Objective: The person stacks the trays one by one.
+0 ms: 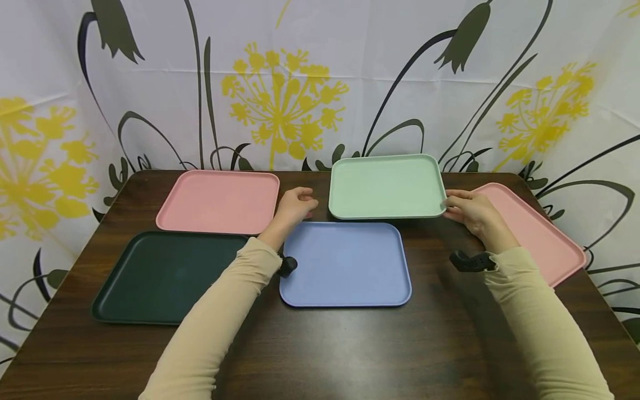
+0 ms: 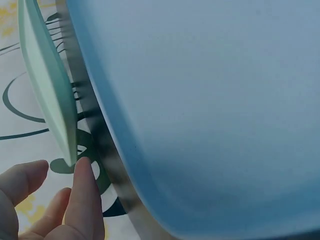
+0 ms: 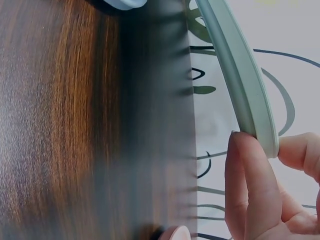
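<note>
A light green tray (image 1: pixel 385 186) is raised off the back of the table. My right hand (image 1: pixel 475 214) pinches its right end, thumb on one face and fingers on the other; the right wrist view shows this grip on the green tray (image 3: pixel 245 80) closely. To the left of that tray is my left hand (image 1: pixel 295 205), fingers loosely bent, with a gap between it and the tray. In the left wrist view, the thumb and fingers of my left hand (image 2: pixel 65 205) stand apart near the tray's corner. A blue tray (image 1: pixel 345 264) lies in front.
A pink tray (image 1: pixel 220 200) lies at the back left, a dark green tray (image 1: pixel 170 275) before it. Another pink tray (image 1: pixel 532 233) lies slanted at the right, under my right forearm. A flower-patterned curtain (image 1: pixel 370 72) hangs behind the brown table (image 1: pixel 360 355).
</note>
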The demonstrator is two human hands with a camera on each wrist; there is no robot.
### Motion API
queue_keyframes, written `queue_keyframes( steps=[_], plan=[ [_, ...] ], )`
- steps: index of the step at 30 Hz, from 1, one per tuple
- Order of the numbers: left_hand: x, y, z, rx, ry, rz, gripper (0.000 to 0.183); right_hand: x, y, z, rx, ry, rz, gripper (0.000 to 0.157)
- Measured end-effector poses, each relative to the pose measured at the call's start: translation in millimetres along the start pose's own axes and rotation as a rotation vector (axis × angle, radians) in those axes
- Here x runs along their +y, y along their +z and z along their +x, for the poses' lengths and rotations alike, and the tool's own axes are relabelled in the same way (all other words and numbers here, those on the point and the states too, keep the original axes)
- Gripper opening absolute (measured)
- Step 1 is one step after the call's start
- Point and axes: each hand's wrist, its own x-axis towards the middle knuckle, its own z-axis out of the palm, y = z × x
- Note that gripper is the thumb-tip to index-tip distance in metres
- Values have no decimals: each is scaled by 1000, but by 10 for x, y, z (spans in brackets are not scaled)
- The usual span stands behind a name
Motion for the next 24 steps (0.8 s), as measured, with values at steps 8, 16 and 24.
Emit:
queue_keyframes(
  steps=[8, 16, 24],
  plan=[
    [160, 42, -146, -17, -58, -39, 46, 17, 77, 15, -84, -33, 7, 48],
    [190, 10, -181, -48, -118, -139, 44, 26, 164, 19, -116, -55, -30, 39],
    [163, -62, -202, -43, -112, -136, 44, -3, 234, -1, -153, -39, -85, 53]
  ],
)
